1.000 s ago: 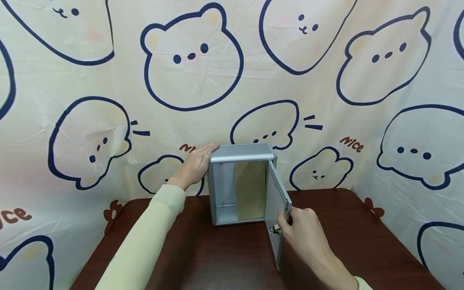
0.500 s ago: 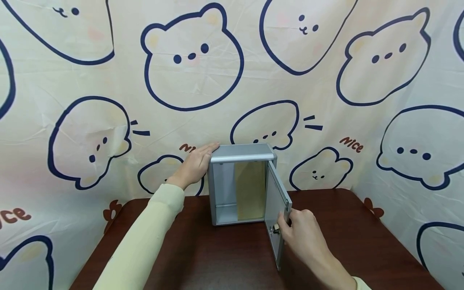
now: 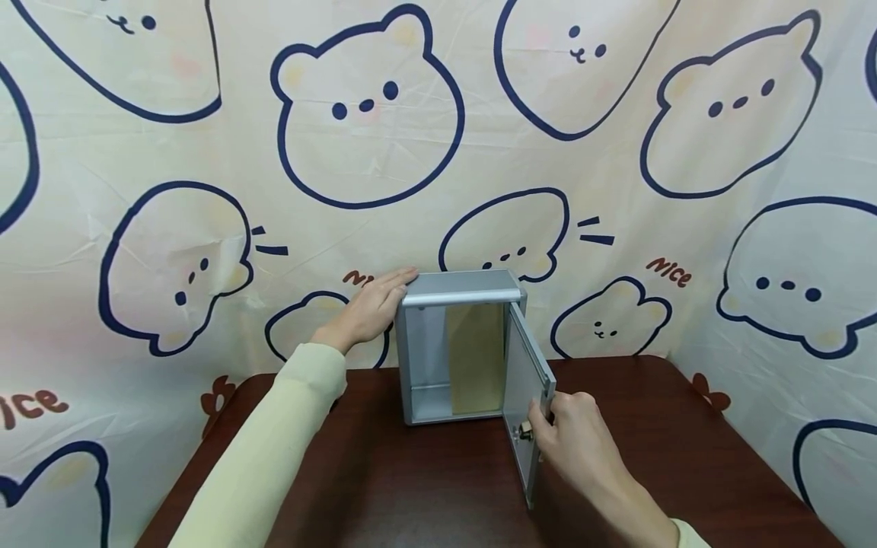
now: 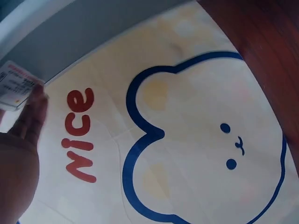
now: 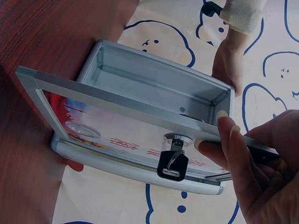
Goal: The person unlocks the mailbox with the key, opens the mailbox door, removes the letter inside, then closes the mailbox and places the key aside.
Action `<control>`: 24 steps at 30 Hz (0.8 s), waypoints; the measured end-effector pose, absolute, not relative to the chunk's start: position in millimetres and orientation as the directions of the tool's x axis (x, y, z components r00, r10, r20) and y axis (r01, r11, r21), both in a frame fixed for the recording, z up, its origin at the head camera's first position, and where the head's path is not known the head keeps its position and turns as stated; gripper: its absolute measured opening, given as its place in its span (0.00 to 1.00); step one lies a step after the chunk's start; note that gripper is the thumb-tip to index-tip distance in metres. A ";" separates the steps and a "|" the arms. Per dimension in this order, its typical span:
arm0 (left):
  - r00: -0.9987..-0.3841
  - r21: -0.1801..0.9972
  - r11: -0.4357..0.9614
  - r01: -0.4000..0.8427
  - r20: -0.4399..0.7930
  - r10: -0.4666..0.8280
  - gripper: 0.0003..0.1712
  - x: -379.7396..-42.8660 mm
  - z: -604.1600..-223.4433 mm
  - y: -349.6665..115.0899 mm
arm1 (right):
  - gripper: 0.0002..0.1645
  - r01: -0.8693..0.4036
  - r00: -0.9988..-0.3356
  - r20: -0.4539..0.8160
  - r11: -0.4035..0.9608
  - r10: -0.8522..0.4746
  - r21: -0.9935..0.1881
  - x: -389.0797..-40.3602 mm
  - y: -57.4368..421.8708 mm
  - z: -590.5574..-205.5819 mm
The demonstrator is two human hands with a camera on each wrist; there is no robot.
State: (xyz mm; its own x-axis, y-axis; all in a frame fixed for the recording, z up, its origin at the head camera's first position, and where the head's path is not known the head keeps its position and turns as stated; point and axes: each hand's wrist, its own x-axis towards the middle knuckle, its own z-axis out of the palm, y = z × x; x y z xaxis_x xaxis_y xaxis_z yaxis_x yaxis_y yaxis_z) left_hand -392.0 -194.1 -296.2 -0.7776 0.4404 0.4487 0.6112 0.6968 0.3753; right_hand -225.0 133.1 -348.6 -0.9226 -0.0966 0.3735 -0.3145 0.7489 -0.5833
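Note:
A silver metal lock box [image 3: 462, 285] stands on the table with its hinged door [image 3: 526, 373] swung out toward me on the right. My right hand [image 3: 582, 441] pinches the free edge of that door between thumb and fingers, near the lock. On the door's outer face, in the right wrist view, a black-headed key [image 5: 173, 165] sits in the lock, below the fingers. My left hand [image 3: 366, 312] rests on the box's upper left corner, fingers lying along the top. In the left wrist view a white printed label [image 4: 17, 84] shows on the box beside the left fingers.
The dark reddish-brown table [image 3: 411, 487] reaches back to a cream cloth backdrop [image 3: 370, 167] printed with bear outlines, close behind the box. A tan panel [image 3: 475, 358] shows inside the box on the right.

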 end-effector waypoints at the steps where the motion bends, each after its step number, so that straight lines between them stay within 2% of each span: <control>1: -0.781 0.382 0.697 0.606 0.449 0.433 0.32 -390.6 -295.8 -194.8 | 0.29 -0.312 -0.924 0.371 0.750 -0.096 -0.584 -225.1 133.5 -348.7; 6: -0.786 0.405 0.705 0.583 0.502 0.361 0.32 -379.8 -296.0 -200.2 | 0.29 -0.303 -0.931 0.351 0.748 -0.100 -0.590 -225.0 134.8 -347.6; 9: -0.758 0.412 0.696 0.588 0.582 0.296 0.30 -369.0 -297.5 -200.1 | 0.28 -0.303 -0.932 0.348 0.748 -0.102 -0.591 -225.4 134.9 -345.4; 11: -0.707 0.397 0.686 0.609 0.665 0.243 0.27 -360.4 -299.7 -196.5 | 0.28 -0.308 -0.930 0.353 0.746 -0.105 -0.590 -225.8 134.8 -343.8; 14: -0.586 0.329 0.673 0.662 0.787 0.191 0.22 -346.1 -306.0 -185.0 | 0.29 -0.312 -0.927 0.359 0.748 -0.106 -0.585 -226.4 134.8 -342.4; 16: -0.510 0.286 0.642 0.711 0.839 0.190 0.19 -336.4 -313.3 -174.7 | 0.29 -0.312 -0.927 0.359 0.750 -0.107 -0.583 -226.3 134.9 -342.3; 18: -0.472 0.256 0.614 0.747 0.854 0.218 0.17 -327.2 -322.6 -164.1 | 0.29 -0.309 -0.928 0.357 0.752 -0.106 -0.582 -226.0 135.0 -342.6; 20: -0.475 0.262 0.576 0.774 0.843 0.254 0.16 -320.6 -334.8 -155.4 | 0.29 -0.306 -0.929 0.354 0.753 -0.103 -0.583 -225.7 135.1 -343.3; 24: -0.535 0.325 0.534 0.780 0.789 0.302 0.15 -313.6 -362.2 -143.4 | 0.28 -0.286 -0.938 0.334 0.748 -0.092 -0.599 -225.0 134.7 -345.1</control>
State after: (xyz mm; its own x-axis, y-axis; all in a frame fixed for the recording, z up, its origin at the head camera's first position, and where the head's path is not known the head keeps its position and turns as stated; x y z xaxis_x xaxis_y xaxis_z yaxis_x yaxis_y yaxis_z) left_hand -313.6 -143.4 -362.2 -0.5355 0.3015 0.7889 0.7802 0.5341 0.3254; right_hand -225.0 134.7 -345.1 -0.9382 -0.0922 0.3336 -0.2865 0.7475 -0.5993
